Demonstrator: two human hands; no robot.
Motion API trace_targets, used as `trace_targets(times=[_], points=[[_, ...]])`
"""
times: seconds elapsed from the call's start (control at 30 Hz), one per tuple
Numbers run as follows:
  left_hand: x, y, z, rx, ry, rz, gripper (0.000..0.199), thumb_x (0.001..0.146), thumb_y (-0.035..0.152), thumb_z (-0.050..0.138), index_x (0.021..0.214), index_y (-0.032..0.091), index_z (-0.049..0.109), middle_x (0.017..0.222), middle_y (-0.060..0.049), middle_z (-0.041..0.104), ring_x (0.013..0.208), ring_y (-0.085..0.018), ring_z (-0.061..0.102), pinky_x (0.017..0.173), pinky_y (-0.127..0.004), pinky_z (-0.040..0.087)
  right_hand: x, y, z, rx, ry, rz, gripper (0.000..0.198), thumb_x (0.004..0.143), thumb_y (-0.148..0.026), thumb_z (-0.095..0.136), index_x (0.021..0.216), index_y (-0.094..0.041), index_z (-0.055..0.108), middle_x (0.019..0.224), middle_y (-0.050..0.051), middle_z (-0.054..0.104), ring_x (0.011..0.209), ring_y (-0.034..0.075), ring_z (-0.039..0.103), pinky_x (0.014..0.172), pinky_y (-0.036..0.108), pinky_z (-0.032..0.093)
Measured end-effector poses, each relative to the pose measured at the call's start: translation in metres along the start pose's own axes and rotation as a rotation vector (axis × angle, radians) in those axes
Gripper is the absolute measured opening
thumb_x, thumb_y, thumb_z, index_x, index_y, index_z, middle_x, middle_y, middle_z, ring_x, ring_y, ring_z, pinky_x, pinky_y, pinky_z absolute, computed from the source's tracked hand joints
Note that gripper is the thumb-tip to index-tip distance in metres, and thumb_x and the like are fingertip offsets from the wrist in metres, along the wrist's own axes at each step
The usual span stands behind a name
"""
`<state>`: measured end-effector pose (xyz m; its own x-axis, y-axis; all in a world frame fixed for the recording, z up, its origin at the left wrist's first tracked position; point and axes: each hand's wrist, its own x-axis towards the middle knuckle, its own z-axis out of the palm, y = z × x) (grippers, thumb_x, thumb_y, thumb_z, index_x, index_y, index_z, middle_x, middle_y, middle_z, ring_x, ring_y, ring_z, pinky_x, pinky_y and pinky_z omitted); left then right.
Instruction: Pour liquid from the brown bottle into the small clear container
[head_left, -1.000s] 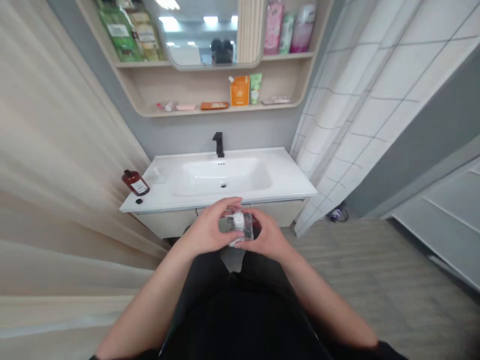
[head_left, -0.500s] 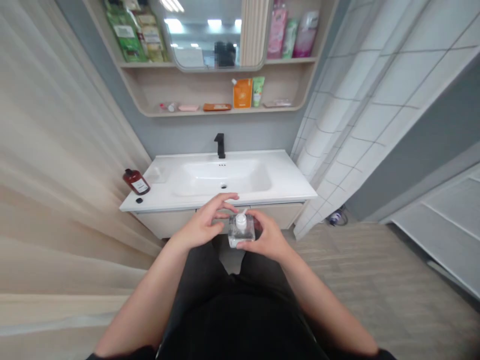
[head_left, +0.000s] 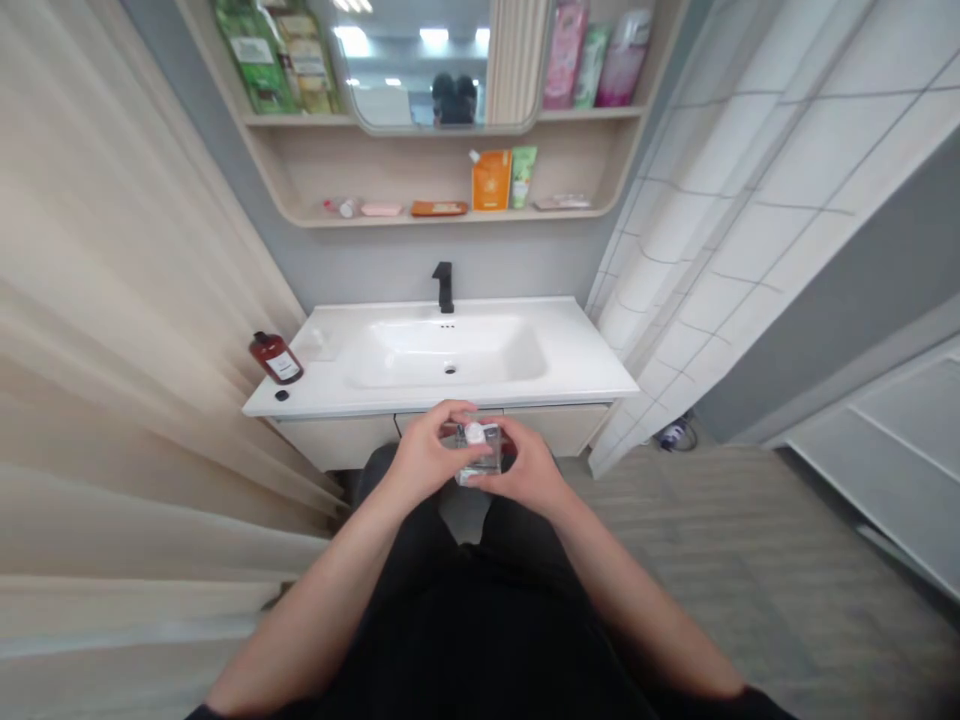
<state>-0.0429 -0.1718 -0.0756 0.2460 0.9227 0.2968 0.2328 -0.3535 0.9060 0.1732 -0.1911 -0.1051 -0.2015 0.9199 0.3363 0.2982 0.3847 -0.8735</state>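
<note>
Just in front of the vanity's front edge, a clear square pump bottle (head_left: 487, 460) with a white pump head (head_left: 475, 433) is held up near my lap. My right hand (head_left: 534, 468) grips its right side, thumb at the front and fingers behind. From the left, my left hand (head_left: 420, 458) closes in on the bottle's top, its thumb lying across the front just below the pump head and its fingers curled behind. On the counter's left end stands an amber bottle (head_left: 277, 360) with a white label and no pump on it. A small black cap (head_left: 282, 395) lies beside it.
A white basin (head_left: 360, 372) with a black faucet (head_left: 444, 287) lies beyond my hands. Left on the counter is a clear dish (head_left: 321, 345). Above, a shelf (head_left: 390, 222) carries an orange pouch (head_left: 491, 182), a green tube (head_left: 523, 178) and small items. Curtains hang at both sides.
My left hand has moved right and closed onto the pump bottle's top; before, its fingers were spread beside it. The pump's spout has turned. My right hand keeps its hold.
</note>
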Motion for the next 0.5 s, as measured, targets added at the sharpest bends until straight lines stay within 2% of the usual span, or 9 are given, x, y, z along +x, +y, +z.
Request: trace_targets(times=[0.07,0.23,0.3,0.4,0.5], points=[[0.000,-0.002,0.001,-0.046,0.007,-0.001,0.058,0.082,0.033,0.095,0.136,0.022,0.077,0.109,-0.006,0.084,0.111,-0.027,0.081,0.117,-0.048,0.060,-0.001,0.002,0.001,0.007,-0.001,-0.003,0.082,0.066,-0.050,0.108,0.138,-0.026,0.075,0.133,0.010,0.082,0.114,0.033,0.080,0.098,0.046,0.066],[-0.002,-0.004,-0.003,-0.108,-0.120,0.041,0.066,0.093,0.033,0.086,0.156,0.024,0.068,0.120,-0.008,0.085,0.127,-0.028,0.078,0.127,-0.052,0.053,-0.002,0.009,0.003,0.097,-0.039,0.020,0.087,0.064,-0.052,0.108,0.140,-0.025,0.073,0.135,0.011,0.081,0.117,0.033,0.080,0.102,0.048,0.066],[-0.002,-0.006,0.000,-0.085,-0.087,0.024,0.066,0.091,0.033,0.087,0.154,0.024,0.069,0.124,-0.009,0.084,0.127,-0.028,0.078,0.124,-0.051,0.055,-0.002,0.009,0.005,0.075,0.001,0.041,0.086,0.065,-0.051,0.108,0.139,-0.024,0.073,0.134,0.012,0.081,0.115,0.033,0.080,0.101,0.048,0.066],[-0.002,-0.013,0.007,-0.073,0.044,-0.036,0.060,0.081,0.036,0.095,0.137,0.022,0.079,0.123,-0.010,0.083,0.116,-0.029,0.080,0.115,-0.050,0.062,-0.001,0.007,0.008,0.045,0.042,0.049,0.083,0.066,-0.050,0.106,0.138,-0.024,0.073,0.133,0.012,0.081,0.115,0.033,0.080,0.100,0.048,0.066],[-0.003,-0.020,0.012,-0.120,0.071,-0.087,0.062,0.078,0.039,0.098,0.136,0.022,0.081,0.112,-0.008,0.085,0.105,-0.029,0.082,0.108,-0.050,0.066,0.001,0.007,0.008,0.120,-0.022,0.041,0.084,0.063,-0.049,0.108,0.136,-0.025,0.074,0.129,0.010,0.082,0.111,0.032,0.080,0.098,0.046,0.067]])
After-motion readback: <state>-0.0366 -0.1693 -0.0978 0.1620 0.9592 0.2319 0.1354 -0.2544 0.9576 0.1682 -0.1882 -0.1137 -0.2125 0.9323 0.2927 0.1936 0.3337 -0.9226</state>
